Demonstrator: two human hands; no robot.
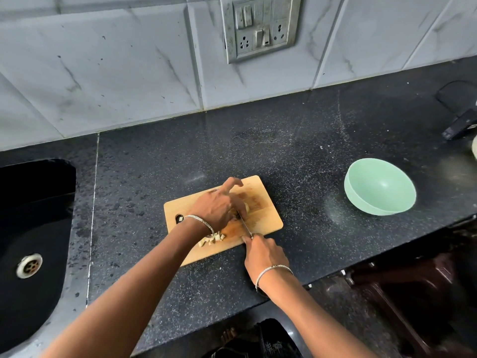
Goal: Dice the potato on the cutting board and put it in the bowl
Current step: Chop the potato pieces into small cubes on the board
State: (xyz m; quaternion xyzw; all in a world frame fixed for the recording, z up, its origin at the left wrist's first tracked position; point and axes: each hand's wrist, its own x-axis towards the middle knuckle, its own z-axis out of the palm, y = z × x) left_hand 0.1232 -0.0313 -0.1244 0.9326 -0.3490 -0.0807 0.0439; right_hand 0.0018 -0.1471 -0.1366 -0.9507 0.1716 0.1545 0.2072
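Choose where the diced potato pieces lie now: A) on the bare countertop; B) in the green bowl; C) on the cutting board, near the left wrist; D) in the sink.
C: the potato cubes lie on the wooden cutting board by the left wrist, and the green bowl looks empty.

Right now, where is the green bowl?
In the head view the bowl stands empty on the black counter, at the right, well apart from the board to its left.
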